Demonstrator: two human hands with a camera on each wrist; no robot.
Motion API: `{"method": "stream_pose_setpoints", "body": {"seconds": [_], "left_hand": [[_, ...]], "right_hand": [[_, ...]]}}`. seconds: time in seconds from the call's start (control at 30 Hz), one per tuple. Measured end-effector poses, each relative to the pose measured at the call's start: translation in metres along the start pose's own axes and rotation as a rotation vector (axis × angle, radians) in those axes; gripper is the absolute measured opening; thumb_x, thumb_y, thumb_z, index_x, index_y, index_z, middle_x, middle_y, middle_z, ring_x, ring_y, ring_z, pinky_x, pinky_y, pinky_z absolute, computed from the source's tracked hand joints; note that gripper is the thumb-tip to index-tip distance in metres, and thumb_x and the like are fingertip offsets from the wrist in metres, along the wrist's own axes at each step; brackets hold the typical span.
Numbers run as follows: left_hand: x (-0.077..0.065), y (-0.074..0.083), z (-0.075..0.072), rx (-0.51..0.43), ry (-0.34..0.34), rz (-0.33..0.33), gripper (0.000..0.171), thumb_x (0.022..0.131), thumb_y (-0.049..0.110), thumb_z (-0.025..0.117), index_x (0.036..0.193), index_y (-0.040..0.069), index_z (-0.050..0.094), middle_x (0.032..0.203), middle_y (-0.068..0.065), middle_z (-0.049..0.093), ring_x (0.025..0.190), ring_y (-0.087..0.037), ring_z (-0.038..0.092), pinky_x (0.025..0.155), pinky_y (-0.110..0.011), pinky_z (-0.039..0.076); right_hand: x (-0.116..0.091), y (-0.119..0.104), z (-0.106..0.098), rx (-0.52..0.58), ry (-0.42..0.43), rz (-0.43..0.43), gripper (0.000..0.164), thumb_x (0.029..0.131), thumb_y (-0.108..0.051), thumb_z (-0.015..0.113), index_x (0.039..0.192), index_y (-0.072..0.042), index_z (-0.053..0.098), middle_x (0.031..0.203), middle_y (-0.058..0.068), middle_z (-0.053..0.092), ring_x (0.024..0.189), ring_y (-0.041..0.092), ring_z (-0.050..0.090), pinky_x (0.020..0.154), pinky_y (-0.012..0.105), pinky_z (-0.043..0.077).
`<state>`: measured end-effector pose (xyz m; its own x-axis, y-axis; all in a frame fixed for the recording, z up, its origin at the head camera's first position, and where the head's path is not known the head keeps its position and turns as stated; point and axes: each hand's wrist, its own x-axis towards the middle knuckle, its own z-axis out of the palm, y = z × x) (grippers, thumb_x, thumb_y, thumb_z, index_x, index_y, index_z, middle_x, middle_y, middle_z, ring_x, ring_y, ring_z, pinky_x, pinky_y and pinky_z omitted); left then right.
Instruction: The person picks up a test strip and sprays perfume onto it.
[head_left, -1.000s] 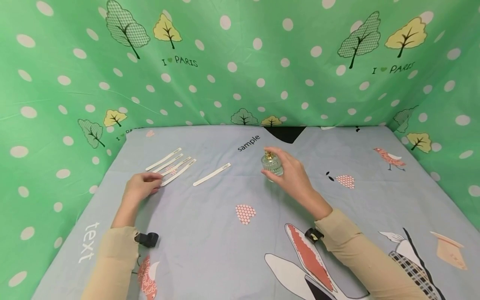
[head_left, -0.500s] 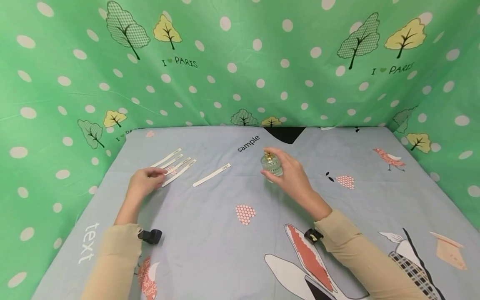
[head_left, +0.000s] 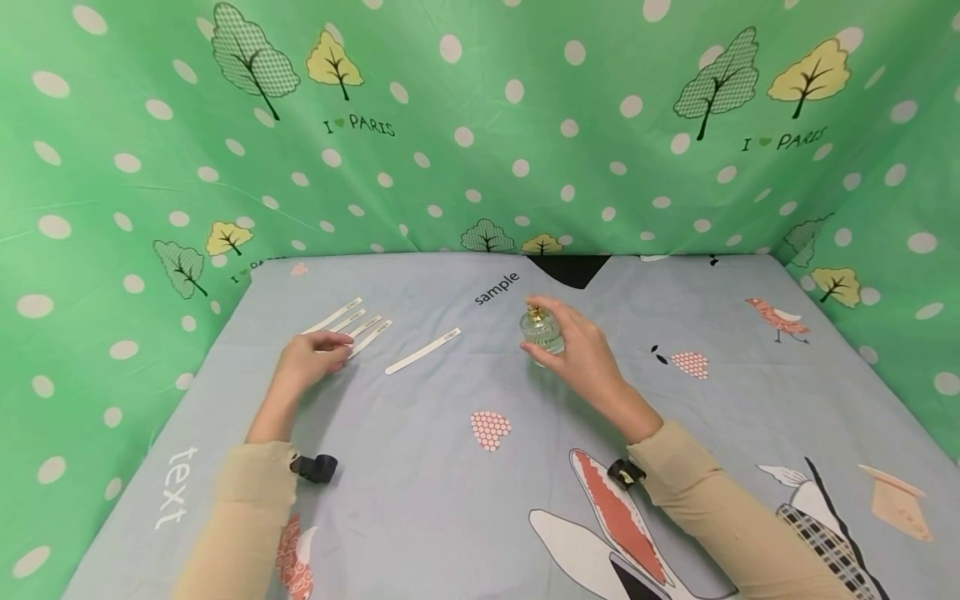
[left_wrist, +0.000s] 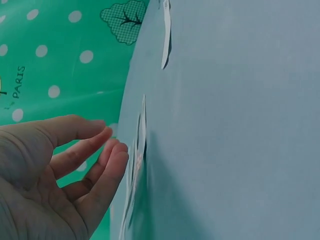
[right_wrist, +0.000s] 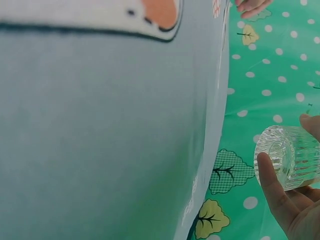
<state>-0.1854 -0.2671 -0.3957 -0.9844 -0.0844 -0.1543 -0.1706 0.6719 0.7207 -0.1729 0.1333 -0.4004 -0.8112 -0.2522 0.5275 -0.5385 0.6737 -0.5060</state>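
Observation:
My right hand (head_left: 588, 354) holds a round clear glass perfume bottle (head_left: 542, 335) with a gold spray neck. The index finger lies over its top and the thumb is at its lower side. In the right wrist view the ribbed glass base of the bottle (right_wrist: 277, 156) shows between the fingers, above the cloth. On the left, several white paper test strips (head_left: 373, 337) lie side by side on the cloth. My left hand (head_left: 315, 360) is over their near ends and hides them. Its fingers are loosely bent with nothing between them, as the left wrist view of that hand (left_wrist: 70, 175) shows.
One separate white strip (head_left: 422, 352) lies slanted between the row and the bottle. A grey-blue printed cloth (head_left: 420, 467) covers the table. Green dotted curtains (head_left: 420, 125) stand behind it and along both sides.
My left hand has moved right and slightly away from me along the near ends of the row of strips. The right hand and the perfume bottle have stayed almost still.

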Motion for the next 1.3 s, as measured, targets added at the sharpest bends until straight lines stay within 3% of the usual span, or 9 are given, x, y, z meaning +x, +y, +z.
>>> {"method": "stream_pose_setpoints", "body": {"seconds": [0.2, 0.57, 1.03, 1.17, 1.3], "left_hand": [[0.002, -0.001, 0.007, -0.046, -0.039, 0.035, 0.032, 0.094, 0.012, 0.065, 0.12, -0.007, 0.066, 0.1, -0.016, 0.072, 0.072, 0.001, 0.063, 0.065, -0.014, 0.056], [0.004, -0.001, 0.022, -0.117, -0.102, 0.024, 0.034, 0.094, 0.012, 0.067, 0.123, -0.007, 0.065, 0.112, -0.022, 0.071, 0.08, 0.001, 0.066, 0.074, -0.018, 0.059], [0.003, 0.006, 0.032, -0.091, -0.141, 0.032, 0.034, 0.093, 0.011, 0.07, 0.121, -0.006, 0.066, 0.117, -0.025, 0.068, 0.08, -0.001, 0.065, 0.074, -0.018, 0.059], [0.003, 0.007, 0.034, -0.073, -0.145, 0.055, 0.032, 0.091, 0.011, 0.071, 0.118, -0.006, 0.067, 0.111, -0.023, 0.071, 0.078, 0.0, 0.064, 0.073, -0.017, 0.058], [0.005, 0.007, 0.036, 0.007, -0.128, 0.077, 0.03, 0.088, 0.014, 0.074, 0.113, -0.002, 0.071, 0.102, -0.017, 0.075, 0.076, 0.0, 0.061, 0.07, -0.016, 0.054]], "right_hand": [[0.0, 0.0, 0.0, 0.001, -0.002, 0.0, 0.061, 0.084, -0.024, 0.082, 0.138, -0.02, 0.053, 0.132, 0.009, 0.065, 0.113, 0.028, 0.067, 0.091, 0.047, 0.059], [0.0, 0.0, 0.0, -0.006, -0.001, -0.009, 0.061, 0.084, -0.025, 0.081, 0.138, -0.02, 0.053, 0.132, 0.009, 0.065, 0.114, 0.028, 0.067, 0.091, 0.047, 0.059], [0.0, 0.0, 0.001, -0.005, -0.006, -0.005, 0.061, 0.084, -0.024, 0.081, 0.138, -0.02, 0.053, 0.132, 0.009, 0.065, 0.114, 0.029, 0.067, 0.091, 0.047, 0.059], [0.0, 0.0, 0.001, -0.005, -0.005, -0.008, 0.061, 0.084, -0.024, 0.081, 0.138, -0.02, 0.053, 0.132, 0.009, 0.065, 0.114, 0.029, 0.067, 0.092, 0.047, 0.059], [-0.001, 0.001, 0.001, -0.007, -0.005, -0.012, 0.061, 0.084, -0.024, 0.081, 0.138, -0.019, 0.053, 0.133, 0.009, 0.065, 0.114, 0.029, 0.067, 0.092, 0.047, 0.059]]}}
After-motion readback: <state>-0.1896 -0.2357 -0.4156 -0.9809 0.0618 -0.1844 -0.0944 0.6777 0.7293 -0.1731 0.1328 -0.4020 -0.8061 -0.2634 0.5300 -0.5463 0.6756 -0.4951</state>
